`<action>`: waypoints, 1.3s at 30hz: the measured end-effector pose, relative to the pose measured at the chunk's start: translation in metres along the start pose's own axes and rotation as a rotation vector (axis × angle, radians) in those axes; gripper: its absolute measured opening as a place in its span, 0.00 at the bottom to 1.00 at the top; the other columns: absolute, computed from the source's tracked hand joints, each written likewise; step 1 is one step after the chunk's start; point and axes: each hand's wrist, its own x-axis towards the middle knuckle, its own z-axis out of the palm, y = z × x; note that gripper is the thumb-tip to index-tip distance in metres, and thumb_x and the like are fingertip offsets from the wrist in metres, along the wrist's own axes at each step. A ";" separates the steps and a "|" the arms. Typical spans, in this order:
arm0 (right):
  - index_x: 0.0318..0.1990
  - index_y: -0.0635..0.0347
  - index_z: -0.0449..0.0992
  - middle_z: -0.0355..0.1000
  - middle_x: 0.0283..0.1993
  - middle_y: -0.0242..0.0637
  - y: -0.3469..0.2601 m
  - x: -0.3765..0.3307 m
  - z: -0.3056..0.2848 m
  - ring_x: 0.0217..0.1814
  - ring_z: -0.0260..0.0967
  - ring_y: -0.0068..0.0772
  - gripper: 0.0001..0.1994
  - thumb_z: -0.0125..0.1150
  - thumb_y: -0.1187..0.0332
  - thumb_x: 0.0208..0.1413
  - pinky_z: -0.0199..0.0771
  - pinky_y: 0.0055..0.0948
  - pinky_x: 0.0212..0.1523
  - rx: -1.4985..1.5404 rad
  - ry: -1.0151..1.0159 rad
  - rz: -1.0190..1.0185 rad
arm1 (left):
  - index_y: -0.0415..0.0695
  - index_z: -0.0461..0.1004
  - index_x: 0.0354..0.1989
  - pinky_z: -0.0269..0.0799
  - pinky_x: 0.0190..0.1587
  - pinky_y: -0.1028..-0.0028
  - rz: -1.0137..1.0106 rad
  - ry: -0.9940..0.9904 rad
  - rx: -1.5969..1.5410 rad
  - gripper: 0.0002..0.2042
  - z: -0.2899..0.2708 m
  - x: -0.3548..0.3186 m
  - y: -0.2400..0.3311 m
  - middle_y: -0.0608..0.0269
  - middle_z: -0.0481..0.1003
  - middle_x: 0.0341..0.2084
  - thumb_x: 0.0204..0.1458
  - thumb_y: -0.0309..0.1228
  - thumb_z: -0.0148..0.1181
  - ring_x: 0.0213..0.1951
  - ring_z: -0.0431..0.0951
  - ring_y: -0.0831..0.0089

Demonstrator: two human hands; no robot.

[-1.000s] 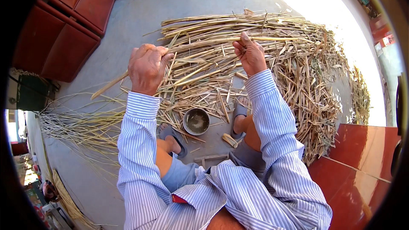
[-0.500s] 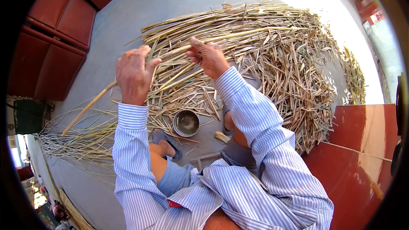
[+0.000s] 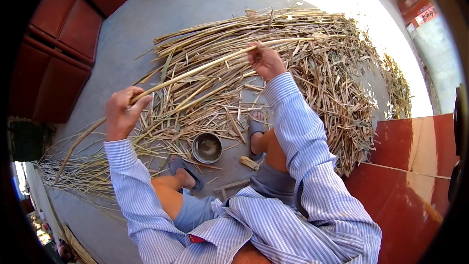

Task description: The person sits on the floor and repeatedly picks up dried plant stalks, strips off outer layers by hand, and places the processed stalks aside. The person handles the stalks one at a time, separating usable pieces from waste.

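A long pale reed stalk (image 3: 195,72) runs across in front of me, low at the left and higher at the right. My left hand (image 3: 126,112) is closed round its left part, with the thumb lying along it. Farther right, my right hand (image 3: 266,61) pinches the same stalk between thumb and fingers; the inside of that hand is hidden. Beneath and beyond the stalk spreads a pile of dry reed stalks (image 3: 195,44), with loose husks and leaves (image 3: 332,88) heaped on its right.
A round metal bowl (image 3: 207,148) stands on the grey floor between my feet, with a short piece of pale wood (image 3: 249,163) near it. Thin peeled strips (image 3: 83,171) fan out at the left. Red cabinets (image 3: 63,63) line the far left; a red panel (image 3: 391,176) lies right.
My left hand has slid left and nearer to me along the stalk, while my right hand has moved right. My hands are farther apart now, with the stalk still in both.
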 end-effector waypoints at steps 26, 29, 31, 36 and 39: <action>0.41 0.62 0.72 0.76 0.34 0.40 -0.019 0.020 -0.020 0.32 0.74 0.28 0.09 0.51 0.65 0.67 0.78 0.21 0.30 0.117 0.167 -0.048 | 0.44 0.77 0.28 0.66 0.30 0.63 -0.105 0.048 0.163 0.11 -0.016 -0.003 -0.010 0.61 0.75 0.20 0.48 0.38 0.68 0.26 0.75 0.61; 0.40 0.64 0.71 0.76 0.32 0.41 0.017 0.003 0.013 0.30 0.73 0.27 0.10 0.49 0.65 0.67 0.77 0.21 0.29 -0.031 0.043 0.055 | 0.43 0.77 0.31 0.66 0.31 0.64 0.050 0.075 0.247 0.12 -0.002 0.000 -0.004 0.60 0.75 0.22 0.47 0.39 0.68 0.27 0.75 0.61; 0.40 0.63 0.71 0.76 0.34 0.41 0.044 -0.034 0.055 0.30 0.74 0.28 0.11 0.51 0.63 0.66 0.77 0.24 0.29 -0.187 -0.167 0.170 | 0.43 0.77 0.34 0.66 0.32 0.64 0.249 0.137 0.334 0.13 0.020 0.010 0.013 0.60 0.76 0.24 0.47 0.39 0.67 0.27 0.75 0.61; 0.40 0.61 0.71 0.74 0.31 0.35 0.039 -0.026 0.056 0.29 0.71 0.25 0.09 0.53 0.64 0.65 0.77 0.23 0.29 -0.109 -0.123 0.085 | 0.42 0.78 0.27 0.66 0.26 0.66 0.120 0.152 0.210 0.11 0.026 0.019 0.016 0.59 0.76 0.20 0.49 0.38 0.67 0.23 0.75 0.62; 0.39 0.61 0.70 0.71 0.31 0.34 -0.016 0.013 -0.008 0.32 0.70 0.26 0.11 0.55 0.61 0.64 0.78 0.28 0.34 0.188 0.079 -0.146 | 0.42 0.78 0.26 0.65 0.23 0.67 0.013 0.115 0.088 0.10 0.018 0.012 0.001 0.58 0.75 0.18 0.50 0.36 0.67 0.20 0.74 0.63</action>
